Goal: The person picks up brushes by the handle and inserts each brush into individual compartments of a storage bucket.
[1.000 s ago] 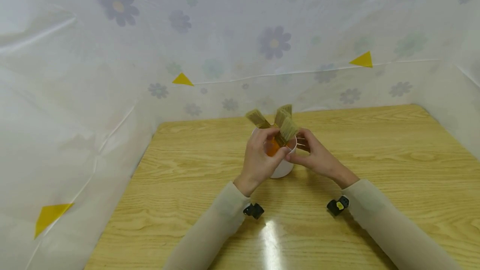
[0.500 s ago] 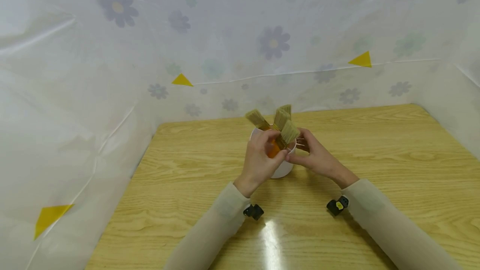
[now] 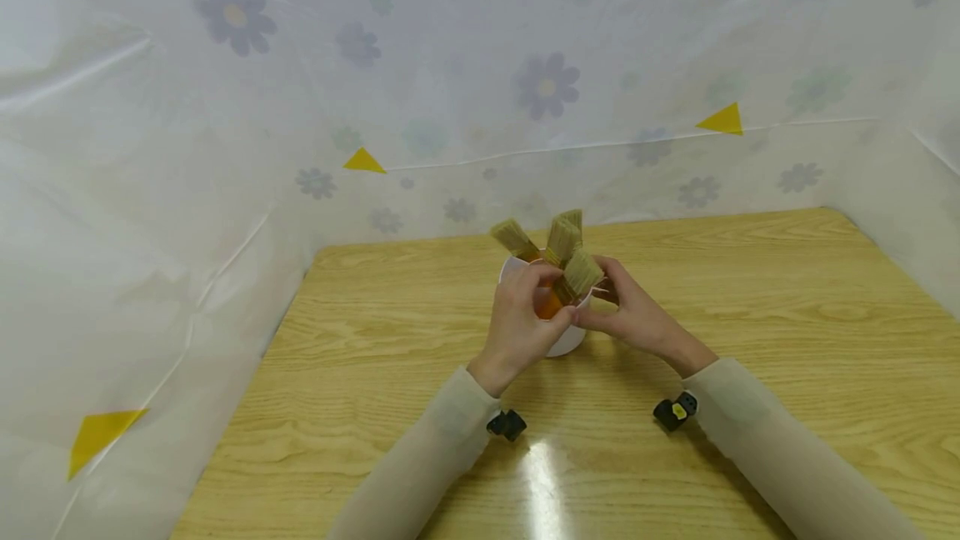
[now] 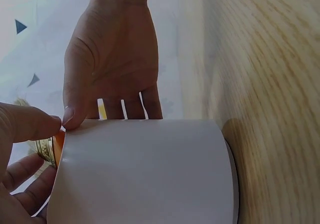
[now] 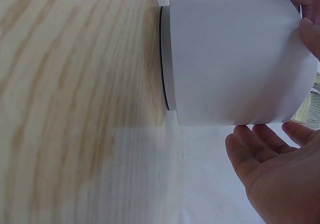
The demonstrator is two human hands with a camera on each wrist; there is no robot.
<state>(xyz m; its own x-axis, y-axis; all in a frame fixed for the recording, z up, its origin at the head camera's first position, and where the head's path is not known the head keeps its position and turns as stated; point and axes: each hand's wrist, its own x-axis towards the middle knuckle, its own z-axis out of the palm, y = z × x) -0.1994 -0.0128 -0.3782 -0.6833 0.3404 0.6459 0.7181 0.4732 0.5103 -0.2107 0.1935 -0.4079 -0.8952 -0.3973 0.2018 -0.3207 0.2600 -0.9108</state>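
A white cup-shaped container (image 3: 567, 343) stands upright on the table in the head view, with several paintbrushes (image 3: 513, 238) in it, bristles up. My left hand (image 3: 519, 319) is over its near left rim, fingers curled around the front paintbrush (image 3: 582, 273), which leans right. This brush's orange handle shows between thumb and index finger; its lower end is hidden. In the left wrist view its gold ferrule (image 4: 46, 150) lies by the left fingers. My right hand (image 3: 637, 317) holds the container's right side, thumb at the rim; in the right wrist view its fingertips (image 5: 242, 134) touch the wall.
The wood-grain table (image 3: 375, 340) spreads around the container. A pale flowered sheet (image 3: 465, 90) hangs behind the table, with yellow tape pieces (image 3: 723, 119) on it. Each sleeve cuff bears a small black device (image 3: 675, 412).
The front paintbrush has sunk slightly lower and shifted a little right with the left fingers around it. The right hand and the container have hardly moved.
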